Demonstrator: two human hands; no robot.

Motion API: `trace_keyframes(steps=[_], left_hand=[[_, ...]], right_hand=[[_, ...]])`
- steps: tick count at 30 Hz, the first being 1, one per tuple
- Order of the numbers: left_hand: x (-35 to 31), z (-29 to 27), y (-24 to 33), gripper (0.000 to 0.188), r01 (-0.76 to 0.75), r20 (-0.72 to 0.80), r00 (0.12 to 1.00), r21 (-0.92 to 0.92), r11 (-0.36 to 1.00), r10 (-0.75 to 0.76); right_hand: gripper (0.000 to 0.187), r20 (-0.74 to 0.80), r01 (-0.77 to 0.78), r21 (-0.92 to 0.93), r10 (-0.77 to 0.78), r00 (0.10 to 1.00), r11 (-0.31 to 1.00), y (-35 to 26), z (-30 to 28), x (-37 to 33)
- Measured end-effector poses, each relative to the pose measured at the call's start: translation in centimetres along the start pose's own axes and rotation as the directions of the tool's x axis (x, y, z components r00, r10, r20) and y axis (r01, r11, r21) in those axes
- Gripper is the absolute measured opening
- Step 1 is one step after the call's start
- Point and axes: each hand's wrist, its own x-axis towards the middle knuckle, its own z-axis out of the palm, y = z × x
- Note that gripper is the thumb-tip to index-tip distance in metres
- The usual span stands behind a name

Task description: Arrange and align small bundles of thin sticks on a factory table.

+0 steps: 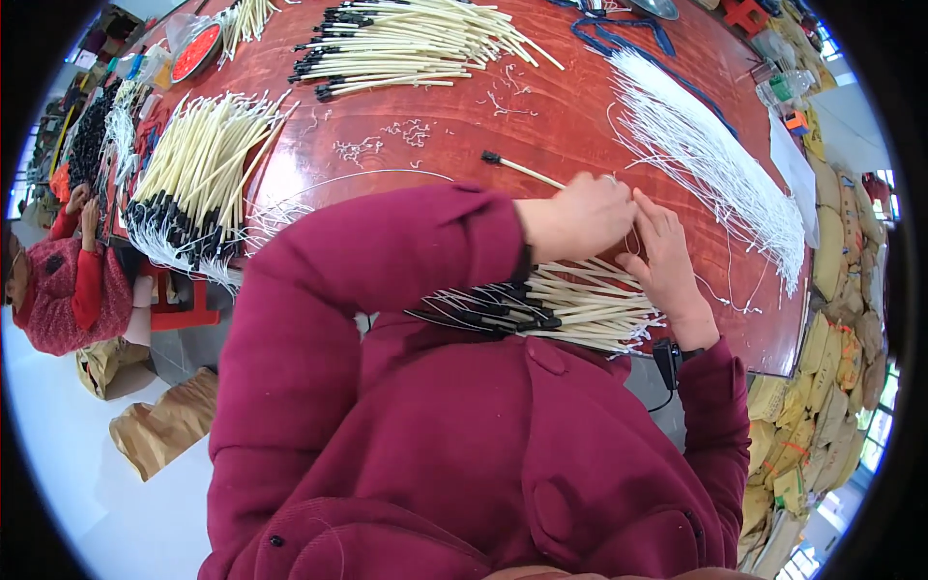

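Observation:
My left hand [587, 220] reaches across in front of me, fingers closed on a pale stick [527, 172]. The stick's black-capped end points up and left; its other end is hidden by the hand. Close against those fingertips is my right hand [670, 259], its fingers stretched and its thumb apart. A thin white string [635, 242] loops between the two hands; whether the right fingers touch it is unclear. Below the hands, against my front, lies a bundle of similar sticks [590, 304] with black ends and white strings.
White strings [710, 159] lie heaped at right on the red table [551, 116]. Stick piles sit at far middle [406, 43] and left [208, 159]. String scraps [387, 140] are scattered between. Another person [82, 280] works at left; stacked sacks [822, 377] stand at right.

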Motion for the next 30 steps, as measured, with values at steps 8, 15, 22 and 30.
trace_keyframes(steps=[8, 15, 22, 30], left_hand=[[-7.6, -6.1, -7.9, 0.020, 0.302, -0.035, 0.953, 0.025, 0.953, -0.302], [-4.9, -2.9, -5.0, 0.018, 0.161, 0.079, 0.984, 0.001, 0.987, -0.160], [-5.0, -1.9, -4.9, 0.019, 0.102, 0.060, 0.993, 0.038, 0.994, -0.104], [-5.0, -2.3, -4.5, 0.020, 0.078, 0.093, 0.992, 0.048, 0.996, -0.083]], right_hand=[[0.057, -0.092, -0.031, 0.015, 0.033, 0.995, 0.999, 0.2, -1.2, -0.9], [0.048, -0.033, 0.096, 0.042, -0.095, 0.995, 0.995, -1.3, -1.9, -2.1], [0.050, 0.007, 0.035, 0.056, -0.036, 0.999, 0.998, -1.0, -1.5, -4.4], [0.063, 0.052, 0.035, 0.040, -0.037, 0.998, 0.999, -0.8, -1.1, -3.5]])
